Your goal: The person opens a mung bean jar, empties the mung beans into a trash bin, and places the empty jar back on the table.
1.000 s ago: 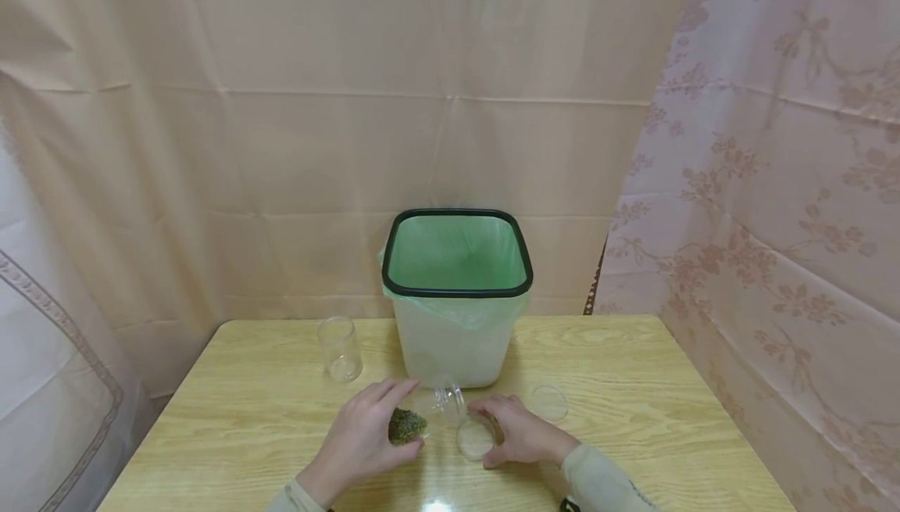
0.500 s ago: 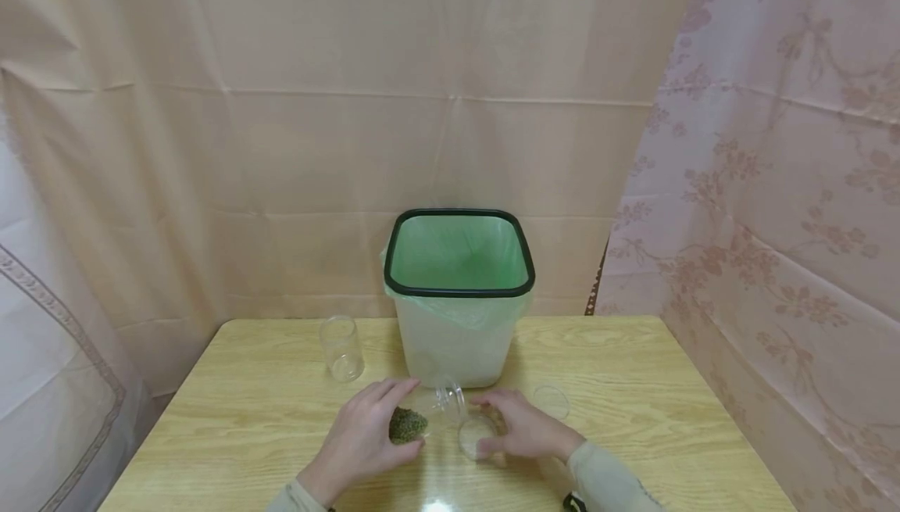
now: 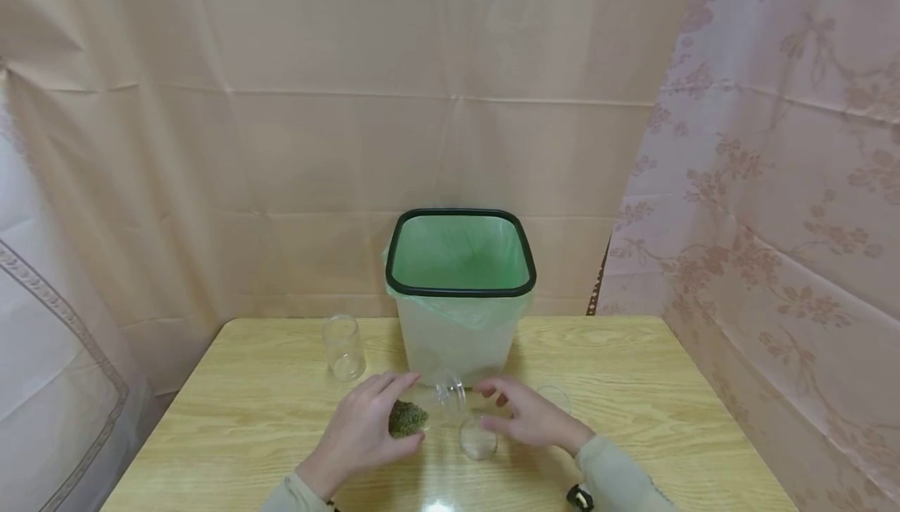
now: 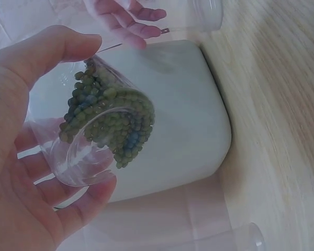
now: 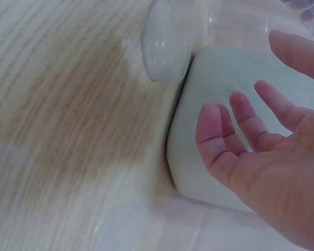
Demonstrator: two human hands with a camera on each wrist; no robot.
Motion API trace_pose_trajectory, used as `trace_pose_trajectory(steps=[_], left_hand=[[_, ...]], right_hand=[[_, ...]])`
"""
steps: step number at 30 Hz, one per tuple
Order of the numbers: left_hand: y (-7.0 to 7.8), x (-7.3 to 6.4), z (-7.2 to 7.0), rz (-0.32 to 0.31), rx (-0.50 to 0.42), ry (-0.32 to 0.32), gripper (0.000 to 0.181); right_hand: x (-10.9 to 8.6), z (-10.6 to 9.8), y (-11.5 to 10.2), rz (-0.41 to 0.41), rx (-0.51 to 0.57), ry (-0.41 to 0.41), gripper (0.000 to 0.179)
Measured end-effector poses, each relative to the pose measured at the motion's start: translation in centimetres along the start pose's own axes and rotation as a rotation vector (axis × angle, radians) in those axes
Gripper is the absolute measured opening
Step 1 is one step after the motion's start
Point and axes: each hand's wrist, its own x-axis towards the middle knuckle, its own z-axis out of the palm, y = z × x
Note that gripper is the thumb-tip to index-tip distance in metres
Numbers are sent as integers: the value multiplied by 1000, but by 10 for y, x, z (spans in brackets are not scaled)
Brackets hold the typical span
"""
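My left hand (image 3: 366,430) holds a tilted clear jar, fingers and thumb round its wall. Small green beads (image 4: 107,112), a few of them bluish, lie heaped inside the jar; the left wrist view looks in through its base. The jar's clear mouth (image 3: 453,396) points right, toward my right hand (image 3: 527,414). That hand hovers with loosely bent, parted fingers and nothing between them. Under its thumb on the table is a clear round container (image 3: 478,443), seen from the side in the right wrist view (image 5: 167,44).
A white bin (image 3: 457,348) with a black rim and green liner stands just beyond both hands. Another clear jar (image 3: 344,356) stands upright at the table's back left. A thin clear disc (image 3: 555,397) lies right of my right hand. Cloth curtains (image 3: 309,184) close off the back.
My right hand has let go of the clear round container and shifted slightly up and right. The left hand still holds the tilted jar in the same place.
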Motion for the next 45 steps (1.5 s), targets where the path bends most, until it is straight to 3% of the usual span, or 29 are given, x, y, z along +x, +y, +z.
trace_pose_trajectory(steps=[16, 38, 45], left_hand=[[1, 8, -12, 34, 23, 12, 79], [-2, 20, -26, 91, 26, 53, 79], [-2, 27, -30, 131, -2, 88, 76]], right_hand=[[-2, -23, -1, 28, 63, 82, 46], [2, -48, -13, 68, 58, 151, 44], [1, -51, -15, 97, 71, 260, 41]])
